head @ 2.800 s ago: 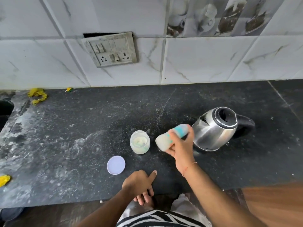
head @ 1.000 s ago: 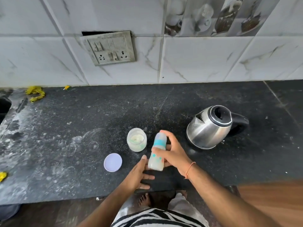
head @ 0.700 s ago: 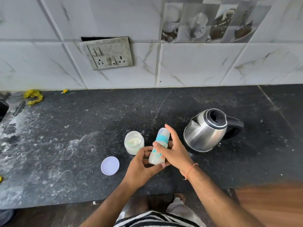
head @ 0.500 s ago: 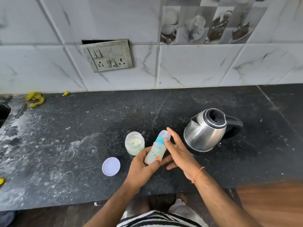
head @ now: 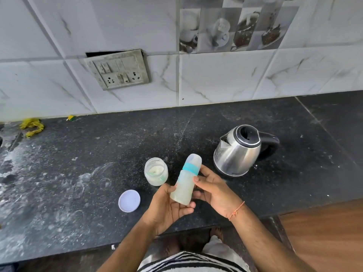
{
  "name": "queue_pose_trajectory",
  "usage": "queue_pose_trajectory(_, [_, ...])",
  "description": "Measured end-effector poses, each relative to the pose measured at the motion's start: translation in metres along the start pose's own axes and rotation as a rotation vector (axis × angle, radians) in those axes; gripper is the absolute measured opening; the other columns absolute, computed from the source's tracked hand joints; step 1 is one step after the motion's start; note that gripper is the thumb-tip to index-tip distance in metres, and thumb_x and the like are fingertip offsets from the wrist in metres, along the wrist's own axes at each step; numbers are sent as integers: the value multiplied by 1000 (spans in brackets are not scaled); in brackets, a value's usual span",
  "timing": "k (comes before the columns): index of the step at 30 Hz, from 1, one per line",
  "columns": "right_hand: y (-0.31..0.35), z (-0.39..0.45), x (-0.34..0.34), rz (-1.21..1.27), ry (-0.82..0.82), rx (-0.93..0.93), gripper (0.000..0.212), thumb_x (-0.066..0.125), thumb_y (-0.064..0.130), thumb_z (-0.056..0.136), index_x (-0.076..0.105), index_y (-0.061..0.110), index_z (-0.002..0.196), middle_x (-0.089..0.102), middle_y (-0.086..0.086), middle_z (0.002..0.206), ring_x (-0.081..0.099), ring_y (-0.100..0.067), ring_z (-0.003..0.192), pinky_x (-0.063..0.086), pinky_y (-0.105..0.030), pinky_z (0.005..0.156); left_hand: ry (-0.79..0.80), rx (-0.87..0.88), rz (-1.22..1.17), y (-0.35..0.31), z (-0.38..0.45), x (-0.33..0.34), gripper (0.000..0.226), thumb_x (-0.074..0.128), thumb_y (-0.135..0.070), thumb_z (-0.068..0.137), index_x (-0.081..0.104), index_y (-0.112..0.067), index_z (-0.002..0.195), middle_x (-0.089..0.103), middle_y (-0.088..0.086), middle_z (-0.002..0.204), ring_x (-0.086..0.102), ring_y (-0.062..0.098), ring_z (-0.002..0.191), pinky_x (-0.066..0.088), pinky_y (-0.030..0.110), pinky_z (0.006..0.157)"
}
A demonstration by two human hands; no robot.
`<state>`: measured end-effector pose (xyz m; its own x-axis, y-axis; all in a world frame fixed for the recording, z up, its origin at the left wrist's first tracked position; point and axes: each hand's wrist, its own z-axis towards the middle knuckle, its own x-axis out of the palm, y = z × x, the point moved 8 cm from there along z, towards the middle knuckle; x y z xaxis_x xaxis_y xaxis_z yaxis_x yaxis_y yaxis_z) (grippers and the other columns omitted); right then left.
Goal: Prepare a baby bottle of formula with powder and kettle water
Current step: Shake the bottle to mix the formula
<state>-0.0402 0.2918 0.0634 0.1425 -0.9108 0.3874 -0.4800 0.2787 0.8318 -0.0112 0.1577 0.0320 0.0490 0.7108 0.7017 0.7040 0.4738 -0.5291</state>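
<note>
Both hands hold the bottle (head: 185,183) above the front of the counter (head: 294,173). The left hand (head: 167,207) cups the base from below, fingers curled up around it, while the right hand (head: 213,190) grips the body from the side, thumb across the front. The bottle tilts a little, top leaning away toward the wall, with its teal collar and clear cap on. Its lower part looks cloudy white, so powder and water seem to be in already and closed up.

Just beyond the left hand stands the open powder jar (head: 156,171), pale powder visible inside. Its lid (head: 129,200) lies flat on the counter to the left, apart from the jar. The kettle (head: 240,150) stands to the right, near the right hand but not touching it, its lid ring showing a dark opening.

By my reading the filling and capping are done. What appears left is mixing, if the contents are not yet even, then closing the jar. Whether the formula is fully dissolved cannot be told.
</note>
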Motion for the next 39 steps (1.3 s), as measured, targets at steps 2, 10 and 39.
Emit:
queue_pose_trajectory(2, [2,0,-2,-52,-41,-22,60,81,20,96,58,24,151,75,-21,133,75,-30,116,57,-52,100,-31,-14,180,-1,0,-5,57,51,-38,106,58,1,147,72,32,133,76,36,101,68,39,90])
queue_pose_trajectory(10, [10,8,4,-232,-222,-56,79,90,22,90,49,37,155,80,-12,118,80,-26,112,65,-58,95,-159,162,558,-22,-12,-5,41,69,-37,104,69,-17,140,81,7,130,76,25,125,60,45,111])
queue_pose_trajectory(39, [-4,22,17,-134,-271,171,68,88,28,92,47,54,140,67,-10,127,77,-31,107,68,-57,64,-466,-324,1005,24,-7,-102,47,44,-51,113,72,-14,106,87,-3,90,77,25,63,53,27,51])
